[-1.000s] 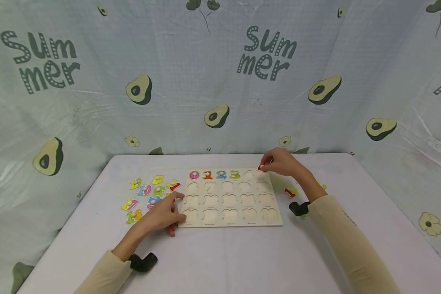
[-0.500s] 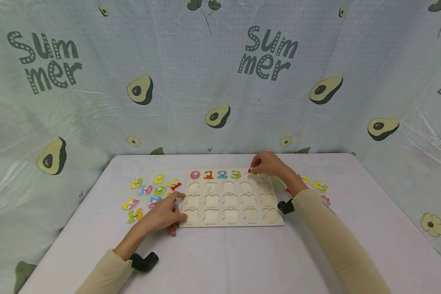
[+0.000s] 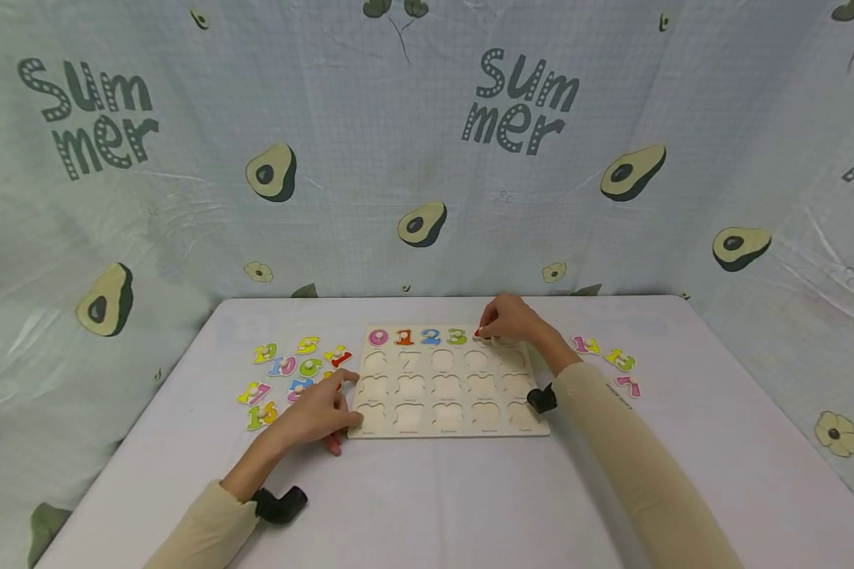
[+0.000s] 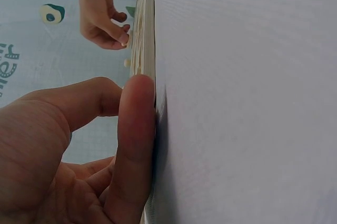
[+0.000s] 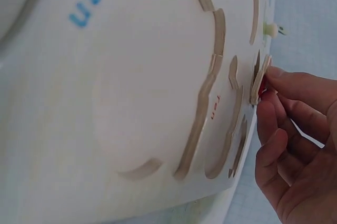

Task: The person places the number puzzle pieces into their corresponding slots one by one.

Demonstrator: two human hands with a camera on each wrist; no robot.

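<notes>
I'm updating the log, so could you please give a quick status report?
Right grip pinches tilted red piece at top row of board, beside green three. Left grip touches board's left edge. Right fingers partly hide piece.

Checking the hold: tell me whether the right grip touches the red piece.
Touching. The right wrist view shows the right grip pinching the red piece, with no gap between them.

- Head: looks forward and down across the table (image 3: 427, 506) to its far edge.
- Left wrist: close, sideways, nearly edge-on to the board (image 3: 467, 415).
- Right wrist: close above the board, tilted, facing its far edge.
- All three share the board and right hand (image 3: 508, 318).
</notes>
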